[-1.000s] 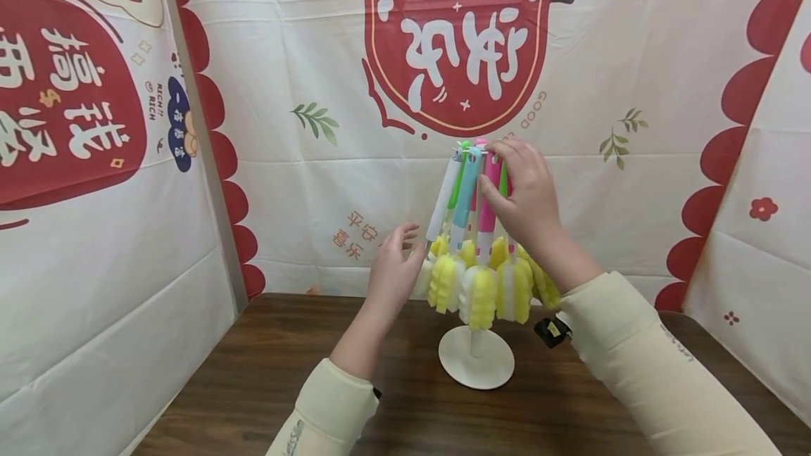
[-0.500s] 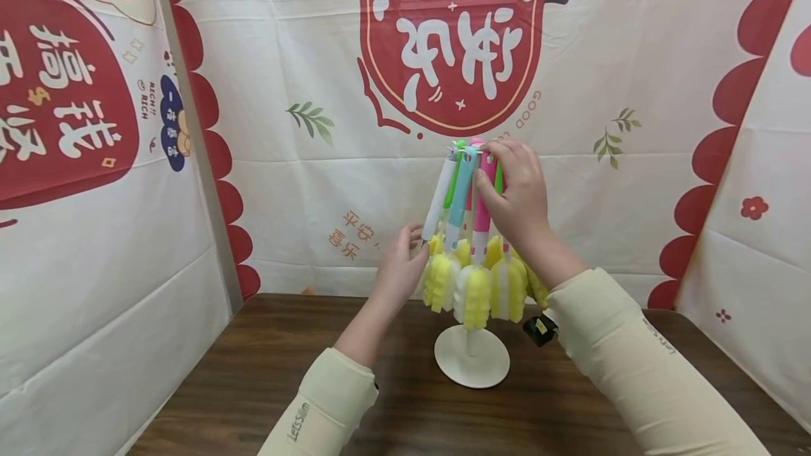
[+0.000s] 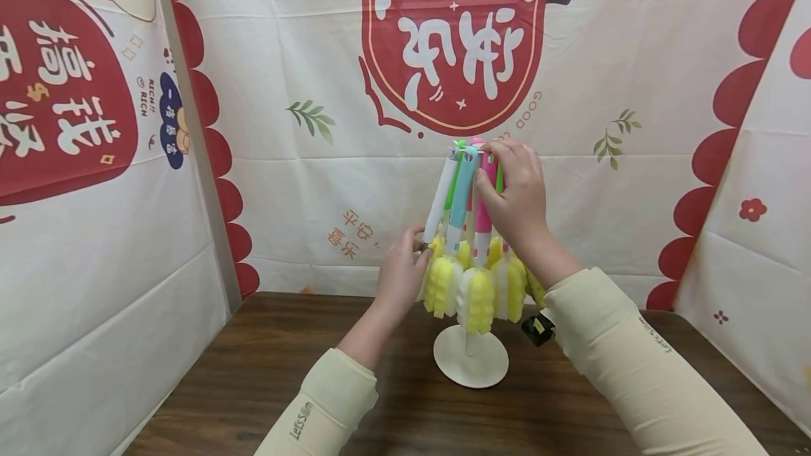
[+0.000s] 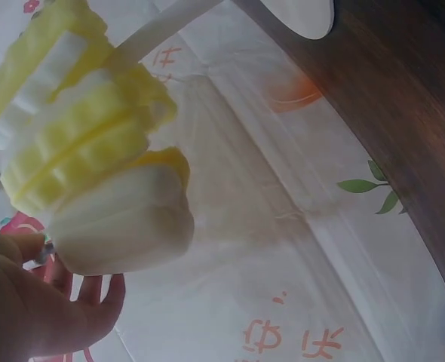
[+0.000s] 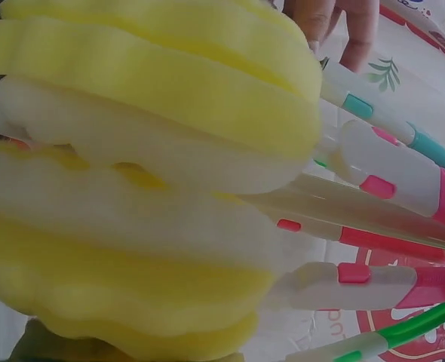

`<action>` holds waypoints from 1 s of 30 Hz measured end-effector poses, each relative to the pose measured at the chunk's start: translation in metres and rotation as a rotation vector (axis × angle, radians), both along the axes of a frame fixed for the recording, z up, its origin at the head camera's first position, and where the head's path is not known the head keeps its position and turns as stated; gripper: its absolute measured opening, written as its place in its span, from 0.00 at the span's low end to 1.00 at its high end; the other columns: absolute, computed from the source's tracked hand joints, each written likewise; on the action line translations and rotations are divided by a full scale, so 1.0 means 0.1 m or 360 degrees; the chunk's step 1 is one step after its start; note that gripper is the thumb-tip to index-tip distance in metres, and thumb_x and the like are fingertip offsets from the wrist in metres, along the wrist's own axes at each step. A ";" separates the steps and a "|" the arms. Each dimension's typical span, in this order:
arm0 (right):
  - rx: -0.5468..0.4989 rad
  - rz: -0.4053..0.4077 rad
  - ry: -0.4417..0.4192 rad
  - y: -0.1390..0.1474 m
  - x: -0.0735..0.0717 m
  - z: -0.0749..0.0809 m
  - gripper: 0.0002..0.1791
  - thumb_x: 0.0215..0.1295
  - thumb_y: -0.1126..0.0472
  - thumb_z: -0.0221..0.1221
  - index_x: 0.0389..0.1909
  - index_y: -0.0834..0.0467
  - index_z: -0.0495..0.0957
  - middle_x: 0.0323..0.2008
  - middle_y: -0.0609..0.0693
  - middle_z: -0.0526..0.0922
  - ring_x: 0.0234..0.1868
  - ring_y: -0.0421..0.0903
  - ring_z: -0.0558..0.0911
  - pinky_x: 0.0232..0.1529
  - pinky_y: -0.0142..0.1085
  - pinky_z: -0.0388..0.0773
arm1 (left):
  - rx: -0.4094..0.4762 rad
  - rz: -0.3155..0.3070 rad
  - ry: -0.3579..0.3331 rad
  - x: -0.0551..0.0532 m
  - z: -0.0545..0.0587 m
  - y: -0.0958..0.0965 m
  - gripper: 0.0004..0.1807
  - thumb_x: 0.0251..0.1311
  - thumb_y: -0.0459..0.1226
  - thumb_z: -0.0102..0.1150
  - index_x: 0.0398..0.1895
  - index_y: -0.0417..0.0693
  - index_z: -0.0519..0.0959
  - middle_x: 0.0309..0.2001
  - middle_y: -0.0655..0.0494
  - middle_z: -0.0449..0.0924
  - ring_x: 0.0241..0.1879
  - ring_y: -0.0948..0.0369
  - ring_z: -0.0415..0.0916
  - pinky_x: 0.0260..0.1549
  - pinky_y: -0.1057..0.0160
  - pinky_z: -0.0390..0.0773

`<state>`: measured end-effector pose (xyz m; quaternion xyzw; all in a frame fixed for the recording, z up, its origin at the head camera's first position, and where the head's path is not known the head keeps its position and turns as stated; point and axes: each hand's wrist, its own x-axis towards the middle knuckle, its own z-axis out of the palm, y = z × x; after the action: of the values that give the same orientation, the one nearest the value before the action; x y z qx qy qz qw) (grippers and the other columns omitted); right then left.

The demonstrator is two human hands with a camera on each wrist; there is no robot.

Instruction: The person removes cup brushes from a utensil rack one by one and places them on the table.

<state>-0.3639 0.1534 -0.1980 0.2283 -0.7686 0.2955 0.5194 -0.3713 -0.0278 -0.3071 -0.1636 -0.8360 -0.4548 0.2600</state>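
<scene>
Several sponge bottle brushes hang by their handles from a white stand (image 3: 471,368), with yellow-and-white sponge heads (image 3: 476,301) pointing down. My left hand (image 3: 399,269) pinches the thin neck of the brush with the white handle (image 3: 440,195), on the left side. In the left wrist view, its white sponge head (image 4: 124,219) lies just beyond the thumb and finger. At the top, my right hand (image 3: 519,185) grips the upper end of a pink brush handle (image 3: 484,213). A blue handle (image 3: 462,192) hangs between the two. Sponge heads largely fill the right wrist view.
The stand rests on a dark wooden table (image 3: 272,371). Behind it hangs a white printed cloth (image 3: 266,125) with red patterns, and similar cloth walls flank both sides. A small black device (image 3: 538,328) shows beside my right sleeve.
My left hand has moved in from beside the white-handled brush and now pinches its neck. My right hand stays on the pink handle. The head view has shifted slightly.
</scene>
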 end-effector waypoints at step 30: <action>-0.0076 0.0001 0.0158 0.00 -0.05 0.02 0.15 0.72 0.57 0.53 0.52 0.59 0.80 0.51 0.53 0.80 0.56 0.50 0.73 0.50 0.47 0.76 | -0.0246 0.0309 0.0372 0.06 -0.01 -0.04 0.19 0.62 0.33 0.61 0.57 0.47 0.76 0.39 0.54 0.86 0.36 0.55 0.82 0.25 0.56 0.76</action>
<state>-0.3686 0.1537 -0.1960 0.2304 -0.7345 0.3022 0.5622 -0.3652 -0.0318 -0.3085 -0.1534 -0.8444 -0.3396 0.3848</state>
